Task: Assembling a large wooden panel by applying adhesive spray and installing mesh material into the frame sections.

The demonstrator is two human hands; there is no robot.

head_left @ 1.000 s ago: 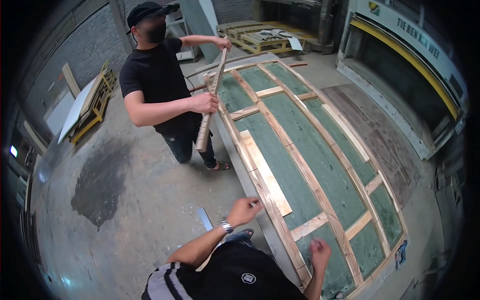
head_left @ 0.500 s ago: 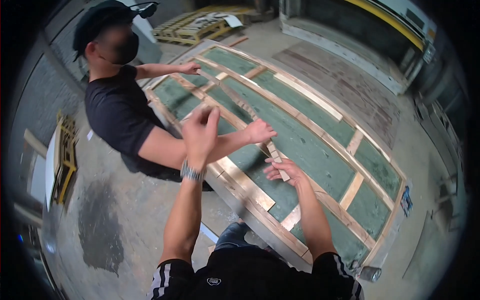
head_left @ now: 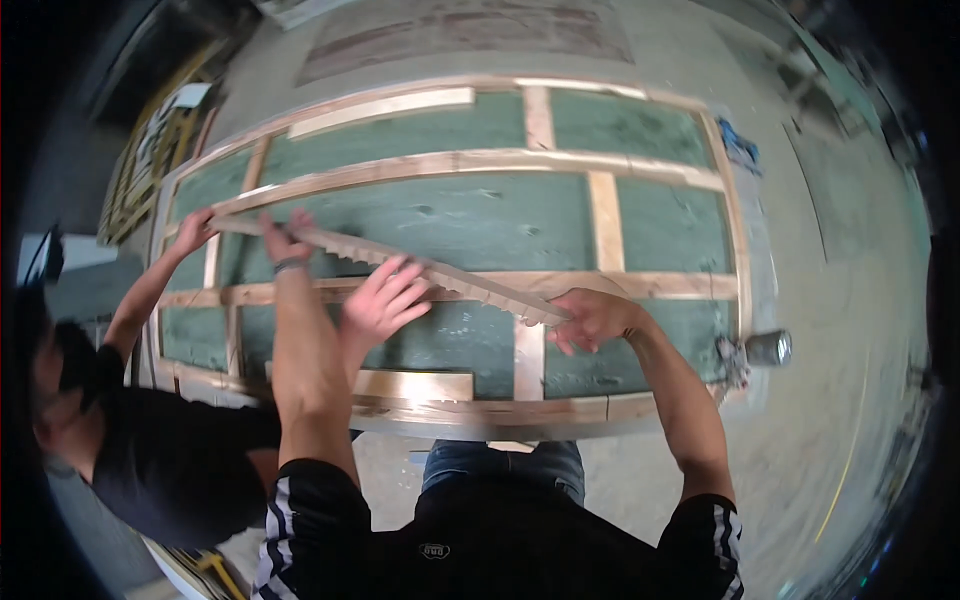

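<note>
Head camera view, looking down: a long pale notched wooden strip is slanting across the picture, from upper left of centre to just right of centre. The wearer's bare right hand is curling its fingers around the strip's lower, right-hand end. The wearer's bare left hand, with a silver metal wristband, is overlapping the strip towards its other end; it is blurring, so whether it is grasping cannot be told. A black-clothed co-worker, lower left, is gripping the strip's left end with the far hand and spreading the fingers of the near hand just below its middle.

Both ends are probably being supported because so long and thin a piece would be tipping from a single hold. Beneath it, a pale rectangular wooden frame is lying over a dark green flat surface, its short wooden crosspieces apparently bracing the lengthwise wooden bars.

Counting: one strip is spanning four hands, two of them the wearer's. Four lengthwise bars are running across, counting both edges, and six crosspieces are showing between them. Two flat pale boards are lying alongside the upper and lower edges. One silver cylinder is sitting at right, and one crumpled blue item is lying at upper right.
</note>
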